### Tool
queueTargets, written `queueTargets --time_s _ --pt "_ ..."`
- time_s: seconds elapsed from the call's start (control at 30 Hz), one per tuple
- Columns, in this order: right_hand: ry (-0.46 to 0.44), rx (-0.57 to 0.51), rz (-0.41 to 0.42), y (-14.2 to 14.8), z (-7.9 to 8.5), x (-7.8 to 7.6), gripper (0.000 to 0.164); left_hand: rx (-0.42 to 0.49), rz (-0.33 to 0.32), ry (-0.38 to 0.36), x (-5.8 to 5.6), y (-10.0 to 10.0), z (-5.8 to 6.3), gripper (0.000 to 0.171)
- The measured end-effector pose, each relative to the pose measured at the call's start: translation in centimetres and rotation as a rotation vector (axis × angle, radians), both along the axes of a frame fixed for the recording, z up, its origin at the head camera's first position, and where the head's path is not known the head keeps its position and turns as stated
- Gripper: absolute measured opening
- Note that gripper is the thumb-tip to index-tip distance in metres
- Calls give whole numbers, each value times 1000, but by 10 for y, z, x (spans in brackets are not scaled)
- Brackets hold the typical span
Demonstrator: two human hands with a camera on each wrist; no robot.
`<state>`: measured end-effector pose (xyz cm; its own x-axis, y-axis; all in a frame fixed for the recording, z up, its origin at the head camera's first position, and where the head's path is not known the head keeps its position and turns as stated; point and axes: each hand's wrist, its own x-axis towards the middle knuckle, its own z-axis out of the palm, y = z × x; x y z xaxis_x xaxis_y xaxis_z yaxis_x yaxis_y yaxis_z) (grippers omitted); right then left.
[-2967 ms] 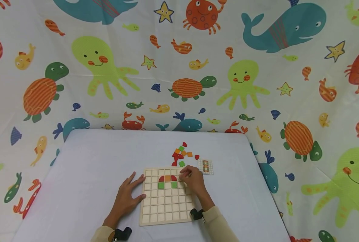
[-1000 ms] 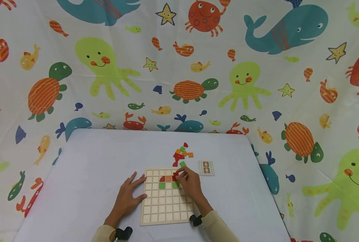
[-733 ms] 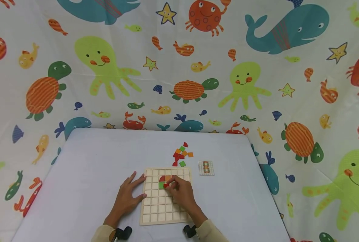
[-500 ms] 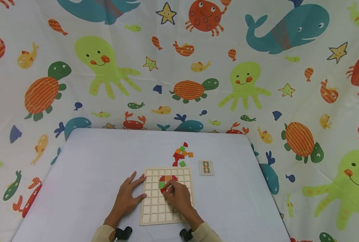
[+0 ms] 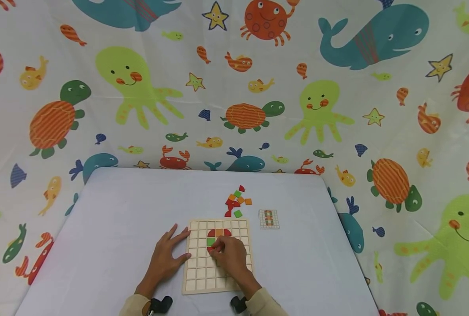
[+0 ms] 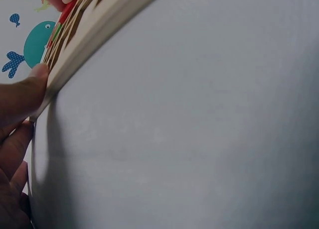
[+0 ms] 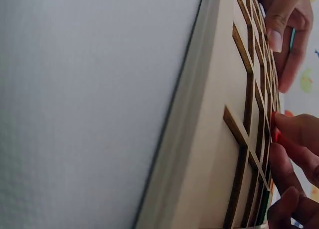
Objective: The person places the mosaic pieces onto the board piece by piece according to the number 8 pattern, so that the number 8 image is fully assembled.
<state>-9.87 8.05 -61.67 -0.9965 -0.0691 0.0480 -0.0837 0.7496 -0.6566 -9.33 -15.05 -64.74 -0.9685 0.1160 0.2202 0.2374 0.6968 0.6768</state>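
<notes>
A wooden grid board (image 5: pixel 200 282) lies on the table. My left hand (image 5: pixel 163 254) touches its left edge, fingers spread, with the thumb on the rim (image 6: pixel 84 57) in the left wrist view. Over the board's middle, my right hand (image 5: pixel 232 256) pinches a red quarter-circle tile (image 5: pixel 209 249) at the cell below a green square tile (image 5: pixel 211 242). The same red tile (image 7: pixel 274 125) shows between thumb and finger in the right wrist view. Above the green tile sits a row: a red tile (image 5: pixel 211 233), an orange square (image 5: pixel 219 232) and another red tile (image 5: pixel 227 232). My right hand hides cells beneath it.
Beyond the board lies a loose cluster of red, orange and green tiles (image 5: pixel 240 199), with a green square (image 5: pixel 238 213) nearest the board. To the right of them is a small pattern card (image 5: pixel 268 219). A sea-animal cloth (image 5: pixel 203 39) hangs behind the white table (image 5: pixel 112 219).
The red tile that lay left of the card is gone from there. My right hand has moved from the board's upper right down and left with a red tile. My left hand stays put.
</notes>
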Motion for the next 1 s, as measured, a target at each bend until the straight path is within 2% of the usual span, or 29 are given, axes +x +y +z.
queueTargets --time_s 0.17,0.27,0.53,0.67,0.8,1.0 --pt "102 83 2 0 -1 0 15 0 3 19 0 0 0 71" --pt "128 74 -3 0 -1 1 15 4 -1 20 0 0 -1 71" --pt "18 -77 -9 10 3 -5 14 0 13 9 1 1 -2 70" --pt "3 -158 -32 25 5 -18 12 -1 13 -16 2 0 -1 70" --pt "35 -194 -64 47 4 -37 10 1 11 -28 2 0 0 70" --pt "109 -182 -134 77 3 -72 12 1 13 -28 1 0 -2 70"
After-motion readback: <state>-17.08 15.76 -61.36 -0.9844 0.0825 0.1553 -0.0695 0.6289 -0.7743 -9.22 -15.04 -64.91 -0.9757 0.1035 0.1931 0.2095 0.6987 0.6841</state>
